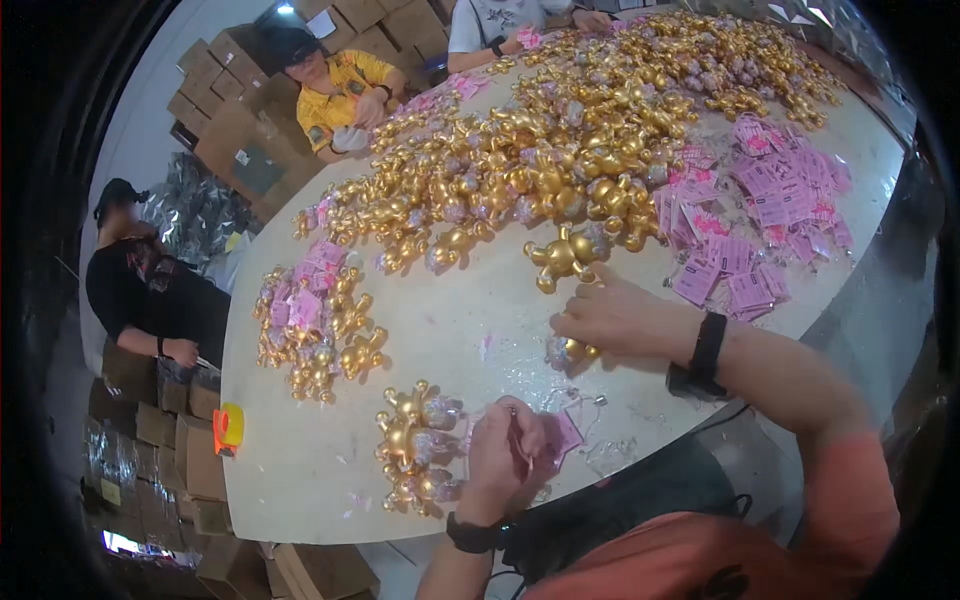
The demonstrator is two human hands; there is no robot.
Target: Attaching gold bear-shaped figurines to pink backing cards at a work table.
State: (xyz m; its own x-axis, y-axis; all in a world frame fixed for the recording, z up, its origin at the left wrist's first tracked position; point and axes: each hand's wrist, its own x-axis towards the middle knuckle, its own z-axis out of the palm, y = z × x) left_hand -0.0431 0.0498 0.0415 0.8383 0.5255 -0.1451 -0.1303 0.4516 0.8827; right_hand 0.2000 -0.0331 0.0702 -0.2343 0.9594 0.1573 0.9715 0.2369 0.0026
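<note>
My left hand (505, 450) is closed near the table's front edge, with pink cards (566, 432) sticking out on both sides of it. Just left of it, several gold bear figurines (402, 440) with glittery clear ends lie side by side. My right hand (612, 318) is curled over a gold bear figurine (566, 352), which shows partly below its fingers. Beyond that hand, another gold bear (562, 255) lies at the edge of the big pile. Small clear bits (612, 455) lie right of the pink cards.
A large heap of gold bears (540, 165) covers the far table (270, 480). Pink cards (785, 200) are piled at the right; a smaller bear pile (310, 320) sits left. A tape roll (232, 425) lies at the left edge. Other people (345, 95) and boxes (205, 455) surround the table.
</note>
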